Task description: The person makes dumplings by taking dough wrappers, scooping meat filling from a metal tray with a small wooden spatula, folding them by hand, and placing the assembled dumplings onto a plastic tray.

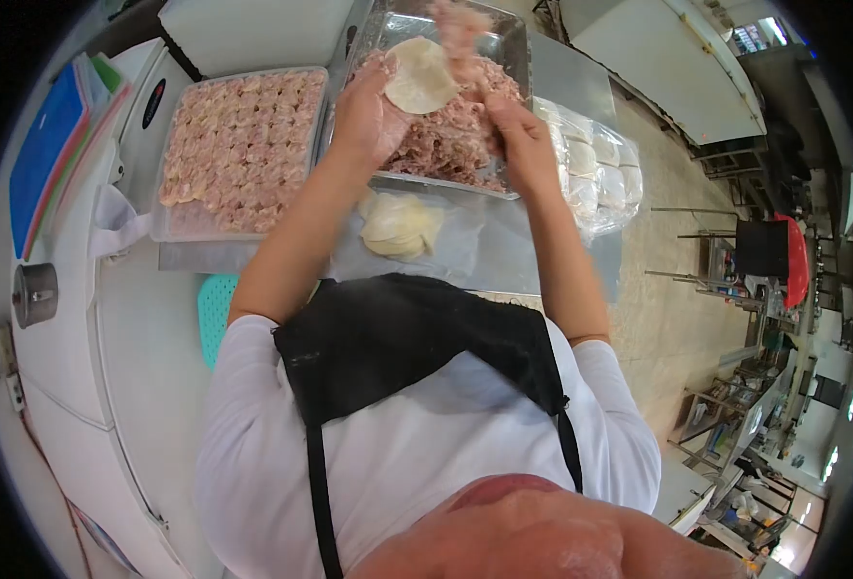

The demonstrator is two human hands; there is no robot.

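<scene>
On my left hand (368,111) lies a round, pale dough wrapper (420,76), held over the left part of a clear tray (511,43) of ground meat filling (436,145). My right hand (523,135) is closed at the tray's right side, its fingers low against the meat. What it grips is too blurred to make out. Just above it, a blurred clump of meat (461,34) shows near the tray's far side. Close to my body, a stack of wrappers (399,226) rests on plastic over the metal table (503,256).
At the left, a square tray (239,154) holds rows of meat-filled dumplings. Plastic-wrapped white dough pieces (595,169) lie right of the meat tray. A turquoise basket (216,314) sits below the table edge, and a metal cup (36,294) stands at the far left.
</scene>
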